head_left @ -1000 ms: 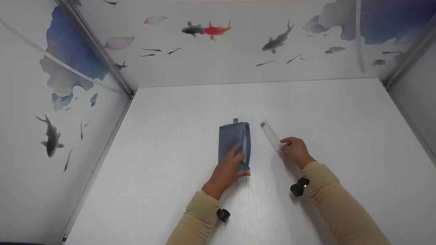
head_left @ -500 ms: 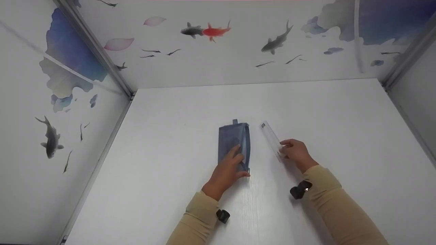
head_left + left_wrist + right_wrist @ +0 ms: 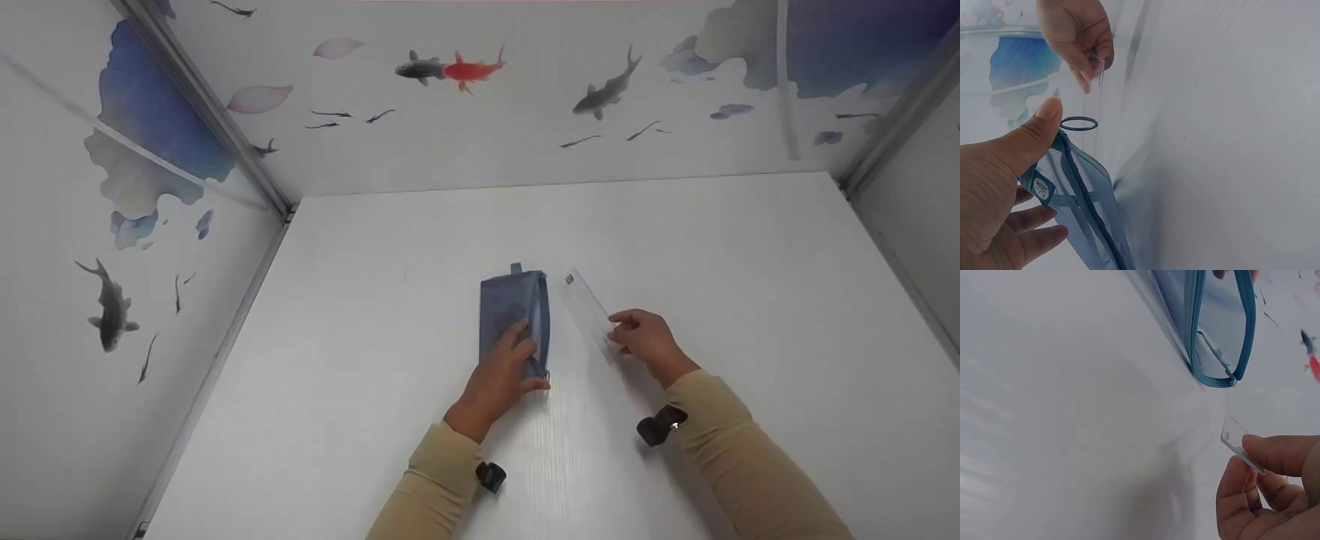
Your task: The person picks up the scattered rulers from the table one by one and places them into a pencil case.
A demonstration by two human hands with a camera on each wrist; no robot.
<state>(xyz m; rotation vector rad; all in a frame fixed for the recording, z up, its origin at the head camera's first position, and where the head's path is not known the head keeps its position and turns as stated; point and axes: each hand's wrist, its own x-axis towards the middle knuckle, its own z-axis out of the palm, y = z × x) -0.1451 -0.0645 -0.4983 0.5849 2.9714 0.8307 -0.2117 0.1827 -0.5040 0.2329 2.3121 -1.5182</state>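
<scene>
A blue zip pouch point(image 3: 501, 304) of sheer mesh stands near the middle of the white table. My left hand point(image 3: 491, 386) holds its near end, thumb on one side and fingers on the other, as the left wrist view shows. By the thumb sticks out a dark loop point(image 3: 1079, 128). To the pouch's right, my right hand point(image 3: 646, 341) pinches a clear ruler point(image 3: 587, 304) between thumb and fingers. The ruler slants, its far end close beside the pouch. In the right wrist view the pouch's zipped mouth point(image 3: 1191, 332) gapes open, with the ruler point(image 3: 1232, 432) apart from it.
The white table point(image 3: 360, 337) spreads around both hands. A back wall point(image 3: 525, 150) and a left wall point(image 3: 45, 300) printed with fish and blue shapes enclose it, and a plain wall point(image 3: 922, 210) rises on the right.
My right hand has shifted slightly left and nearer to me, bringing the ruler's far end closer to the pouch. My left hand and the pouch have stayed in place.
</scene>
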